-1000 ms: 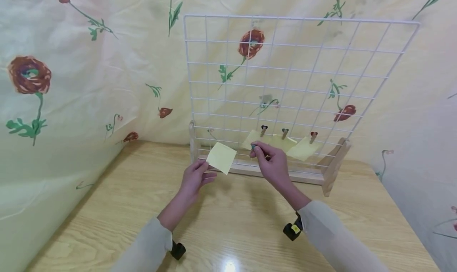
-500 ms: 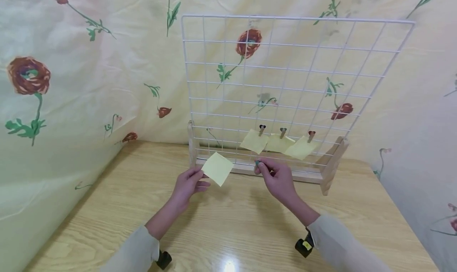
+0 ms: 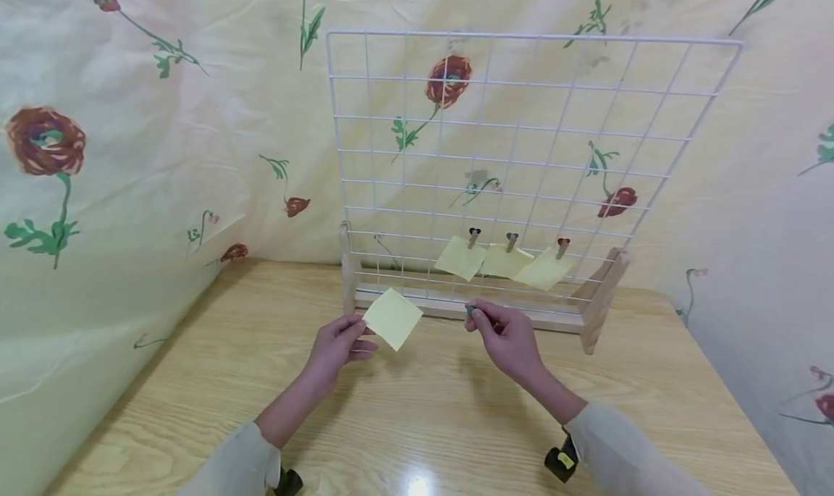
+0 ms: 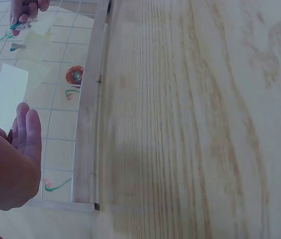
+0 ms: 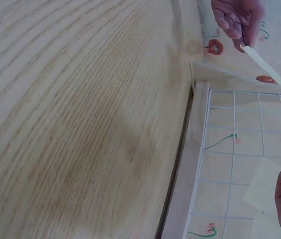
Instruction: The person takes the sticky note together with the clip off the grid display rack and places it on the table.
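- Head view is showing the left hand [image 3: 339,342] pinching one corner of a loose yellow sticky note [image 3: 392,318] between thumb and fingers, holding it above the desk [image 3: 417,409], just in front of the wooden base [image 3: 449,309] of the wire grid panel [image 3: 515,148].
- The right hand [image 3: 508,337] is pinching a small clip [image 3: 470,310] with a green tip between curled fingertips, near the base rail and to the right of the held note; the two hands are staying apart.
- The white grid panel is standing upright in its wooden base at the back of the desk, and it is carrying three yellow notes [image 3: 502,261] in a row on a lower wire, each hanging from a small clip [image 3: 474,234]; the notes are overlapping at their edges.
- Left wrist view is showing the held note [image 4: 7,97] rising above the fingers [image 4: 28,134], with the grid behind it and the other hand far up in the corner.
- Right wrist view is catching the note edge-on in the far hand, above the base rail.
- A flowered cloth [image 3: 130,156] is hanging behind and beside the desk.
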Tool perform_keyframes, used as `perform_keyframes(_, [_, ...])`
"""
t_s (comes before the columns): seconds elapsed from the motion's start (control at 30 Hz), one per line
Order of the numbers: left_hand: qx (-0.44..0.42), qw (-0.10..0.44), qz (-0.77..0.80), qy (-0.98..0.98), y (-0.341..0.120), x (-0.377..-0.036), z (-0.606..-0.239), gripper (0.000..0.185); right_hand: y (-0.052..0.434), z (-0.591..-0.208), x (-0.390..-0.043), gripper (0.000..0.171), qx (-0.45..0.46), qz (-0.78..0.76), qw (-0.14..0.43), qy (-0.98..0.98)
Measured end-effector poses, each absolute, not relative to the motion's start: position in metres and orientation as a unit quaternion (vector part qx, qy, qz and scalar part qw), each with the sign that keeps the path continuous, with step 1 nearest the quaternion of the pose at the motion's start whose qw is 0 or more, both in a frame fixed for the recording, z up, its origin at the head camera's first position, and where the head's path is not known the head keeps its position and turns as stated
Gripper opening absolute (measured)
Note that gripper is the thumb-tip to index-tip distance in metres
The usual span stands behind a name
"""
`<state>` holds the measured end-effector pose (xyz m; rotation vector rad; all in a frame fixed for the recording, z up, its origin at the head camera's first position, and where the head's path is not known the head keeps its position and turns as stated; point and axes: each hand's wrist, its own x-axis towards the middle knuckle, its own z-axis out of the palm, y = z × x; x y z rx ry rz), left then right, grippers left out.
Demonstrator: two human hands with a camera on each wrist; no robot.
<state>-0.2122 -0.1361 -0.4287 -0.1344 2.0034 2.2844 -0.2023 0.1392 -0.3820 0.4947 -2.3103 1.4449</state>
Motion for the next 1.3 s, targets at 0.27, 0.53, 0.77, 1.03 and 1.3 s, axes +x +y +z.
perform_keyframes(0.27, [-0.064, 0.053, 0.737, 0.671, -0.145, -0.215, -0.433, 0.028, 0.141, -0.37, -0.193, 0.017, 0.154, 0.492, 0.18, -0.838])
perform_keyframes(0.53, [-0.083, 0.053, 0.721, 0.686, -0.163, -0.217, -0.439, 0.032, 0.163, -0.383, -0.195, 0.016, 0.14, 0.482, 0.198, -0.842])
perform_keyframes(0.77, [-0.095, 0.061, 0.698, 0.707, -0.184, -0.215, -0.446, 0.033, 0.202, -0.417, -0.209, 0.018, 0.115, 0.484, 0.195, -0.846])
perform_keyframes(1.03, [-0.103, 0.058, 0.689, 0.715, -0.202, -0.21, -0.445, 0.036, 0.23, -0.425, -0.208, 0.019, 0.097, 0.494, 0.186, -0.844])
perform_keyframes(1.3, [-0.116, 0.059, 0.685, 0.717, -0.215, -0.208, -0.449, 0.04, 0.245, -0.426, -0.204, 0.02, 0.058, 0.454, 0.195, -0.868])
